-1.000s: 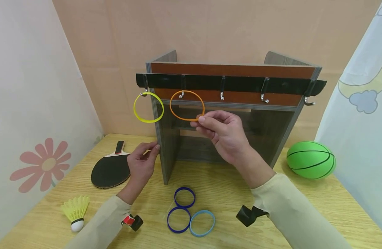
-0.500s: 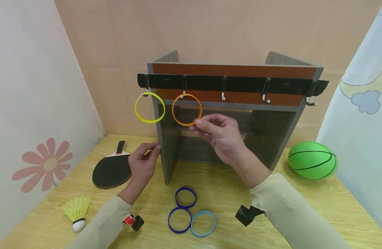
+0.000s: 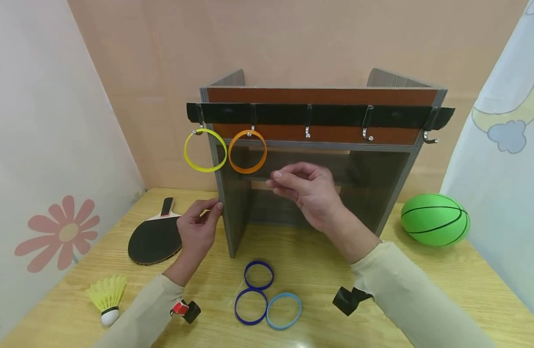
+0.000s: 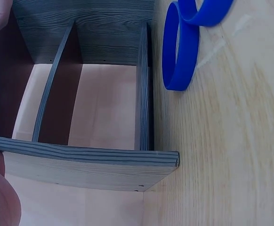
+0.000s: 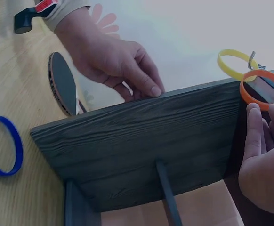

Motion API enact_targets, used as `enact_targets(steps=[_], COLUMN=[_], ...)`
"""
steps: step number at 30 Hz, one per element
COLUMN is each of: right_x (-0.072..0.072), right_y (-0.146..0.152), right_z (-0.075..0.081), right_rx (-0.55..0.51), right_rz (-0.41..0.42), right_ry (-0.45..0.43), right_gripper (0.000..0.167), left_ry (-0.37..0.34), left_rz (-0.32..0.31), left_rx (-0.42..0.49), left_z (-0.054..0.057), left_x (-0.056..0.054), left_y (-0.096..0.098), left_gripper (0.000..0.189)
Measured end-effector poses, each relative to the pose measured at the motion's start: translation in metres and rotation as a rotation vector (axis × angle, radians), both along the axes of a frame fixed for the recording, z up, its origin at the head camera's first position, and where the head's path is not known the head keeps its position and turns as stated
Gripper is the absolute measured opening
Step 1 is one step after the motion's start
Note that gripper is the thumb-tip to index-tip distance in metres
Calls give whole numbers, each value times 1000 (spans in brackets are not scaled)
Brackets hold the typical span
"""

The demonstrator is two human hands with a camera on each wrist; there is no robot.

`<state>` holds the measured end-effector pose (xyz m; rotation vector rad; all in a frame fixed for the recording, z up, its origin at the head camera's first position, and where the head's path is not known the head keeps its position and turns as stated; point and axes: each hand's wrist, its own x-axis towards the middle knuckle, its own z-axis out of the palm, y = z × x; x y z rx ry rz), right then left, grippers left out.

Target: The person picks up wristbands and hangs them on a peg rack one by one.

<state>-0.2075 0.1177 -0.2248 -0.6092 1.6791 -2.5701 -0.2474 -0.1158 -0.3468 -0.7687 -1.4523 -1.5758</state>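
Observation:
An orange silicone wristband (image 3: 247,152) hangs from the second hook of a black strip (image 3: 336,116) across the grey wooden shelf's top. To its left, a yellow wristband (image 3: 205,150) hangs on the first hook. My right hand (image 3: 308,191) holds nothing; its fingertips are just right of the orange band, thumb near the index finger. In the right wrist view those fingers sit close below the orange band. My left hand (image 3: 199,224) grips the front edge of the shelf's left side panel (image 5: 141,136), thumb on the edge and other fingers partly hidden behind it.
Two dark blue wristbands (image 3: 251,307) and a light blue wristband (image 3: 284,311) lie on the wooden table before the shelf. A table tennis bat (image 3: 154,240) and a yellow shuttlecock (image 3: 107,297) lie left. A green ball (image 3: 435,220) is at right. Three bare hooks (image 3: 307,132) show.
My right hand has lowered the orange wristband onto the second hook, let it go and drawn slightly right, away from it. The left hand stays at the shelf panel.

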Motion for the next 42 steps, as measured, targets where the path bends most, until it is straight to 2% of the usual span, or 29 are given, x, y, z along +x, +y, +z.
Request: enact_targets(steps=[3,7,14,20,26,35,42], right_x=[4,11,24,34,41,48,55], right_y=[7,15,27,36,47,61,67], right_z=[-5,-17,-34,-50,-74,-107,-125], right_rx=[45,129,259,336,384,456,532], right_rz=[-10,-13,-7,12,31,88,131], right_ry=[-31,-46,-33,-8,0,-92,-167], right_gripper=[1,3,4,7,11,29,28], left_ry=[-16,-51,-53,-35,-18,-16,-2], left_rz=[17,39,47,16,-16,-29,-19], left_rx=[-7,-15,0,14,25,19,25], left_z=[0,-3,-3,-2,-1,-2,-1], left_x=[-1,-2,-1,-1,0,0,-1], left_y=[0,0,-2,-2,0,0,0], left_gripper=[12,10,10,9,10,11,10])
